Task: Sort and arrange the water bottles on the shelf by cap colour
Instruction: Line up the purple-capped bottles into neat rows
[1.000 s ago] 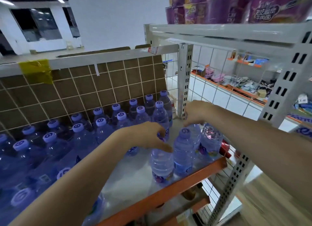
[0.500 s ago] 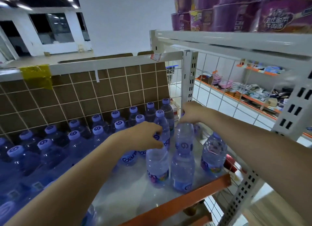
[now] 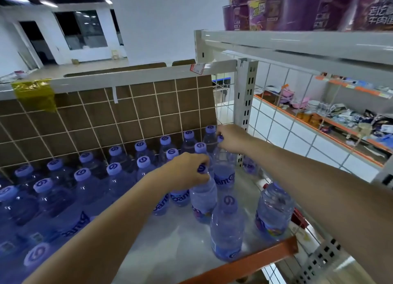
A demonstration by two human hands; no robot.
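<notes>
Both bottles stood upright: left hand (image 3: 187, 173) gripped one bottle (image 3: 203, 201) by the cap, right hand (image 3: 230, 138) another (farther back) (image 3: 223, 169), nearer the rows (image 3: 119, 167).

- A pale grey shelf board (image 3: 170, 247) with an orange front edge (image 3: 244, 264) is carrying everything here.
- Rows of water bottles with lilac caps (image 3: 85, 175) are standing upright across the left and rear of the board, packed close together and reaching back to the wire grid panel (image 3: 127, 118).
- One bottle (image 3: 226, 230) is standing alone just behind the orange edge.
- Another bottle (image 3: 273, 211) is standing near the right-hand corner, apart from the first.
- Two more bottles (image 3: 203, 198) (image 3: 223, 171) are standing upright between the front pair and the rear rows, each with a hand over its cap.
- A bare stretch of board is showing in front of the left rows.
</notes>
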